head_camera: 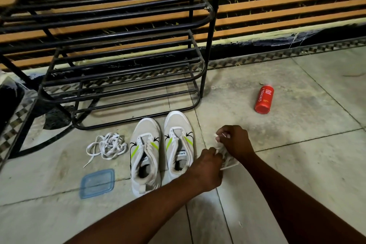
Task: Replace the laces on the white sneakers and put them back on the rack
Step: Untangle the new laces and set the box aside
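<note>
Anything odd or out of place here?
A red body wash bottle lies on its side on the floor, right of the shoe rack. A blue container lid lies beside the white sneakers, with no container in view.

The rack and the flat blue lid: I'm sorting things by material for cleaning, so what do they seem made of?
The rack looks like black-painted metal tubing: thin round bars, bent corners, a dull sheen. The blue lid looks like translucent plastic: the floor's tone shows through, and it has a raised moulded rim. Sight alone cannot confirm either.

Arms outstretched; left hand (208, 168) and right hand (234, 141) close together, fingers (222, 138) pinching a lace (229, 164).
</note>
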Action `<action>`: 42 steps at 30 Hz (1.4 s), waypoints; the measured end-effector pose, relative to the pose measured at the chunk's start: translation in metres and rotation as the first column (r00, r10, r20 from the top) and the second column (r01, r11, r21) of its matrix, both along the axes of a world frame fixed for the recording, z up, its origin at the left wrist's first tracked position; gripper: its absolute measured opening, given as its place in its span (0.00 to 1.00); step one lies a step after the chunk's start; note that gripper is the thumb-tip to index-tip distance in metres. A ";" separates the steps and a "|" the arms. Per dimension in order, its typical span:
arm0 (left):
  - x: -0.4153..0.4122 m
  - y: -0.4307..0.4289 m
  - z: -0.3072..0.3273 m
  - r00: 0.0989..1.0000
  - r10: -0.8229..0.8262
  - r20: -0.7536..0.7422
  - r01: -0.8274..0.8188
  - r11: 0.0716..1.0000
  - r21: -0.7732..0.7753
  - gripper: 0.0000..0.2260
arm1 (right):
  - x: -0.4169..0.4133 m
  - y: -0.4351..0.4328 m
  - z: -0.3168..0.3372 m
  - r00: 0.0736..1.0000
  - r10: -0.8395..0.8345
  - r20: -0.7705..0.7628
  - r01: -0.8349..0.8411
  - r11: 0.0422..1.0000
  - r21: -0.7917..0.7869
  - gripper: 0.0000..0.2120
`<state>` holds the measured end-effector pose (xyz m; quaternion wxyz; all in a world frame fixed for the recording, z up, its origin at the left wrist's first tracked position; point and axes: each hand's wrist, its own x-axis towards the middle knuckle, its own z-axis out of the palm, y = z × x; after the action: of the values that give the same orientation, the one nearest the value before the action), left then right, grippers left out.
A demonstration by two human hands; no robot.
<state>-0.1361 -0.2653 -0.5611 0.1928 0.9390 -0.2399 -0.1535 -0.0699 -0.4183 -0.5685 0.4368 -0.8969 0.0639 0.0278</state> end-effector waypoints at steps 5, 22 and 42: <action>0.003 -0.001 -0.001 0.999 0.012 -0.031 -0.012 1.000 0.020 0.19 | -0.024 -0.012 0.012 0.981 0.090 0.175 -0.115 0.983 0.142 0.09; 0.011 -0.007 0.024 0.986 0.150 0.075 -0.151 0.988 0.011 0.24 | -0.051 -0.024 -0.014 0.901 0.430 0.054 -0.381 0.845 -0.377 0.19; 0.003 -0.008 0.005 0.976 -0.166 0.140 0.134 0.969 0.209 0.19 | -0.036 -0.041 -0.026 0.926 -0.285 -0.247 0.317 0.943 0.104 0.26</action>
<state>-0.1334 -0.2738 -0.5564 0.0667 0.9418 -0.3083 -0.1165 -0.1059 -0.4596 -0.5950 0.4884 -0.8337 0.2487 0.0677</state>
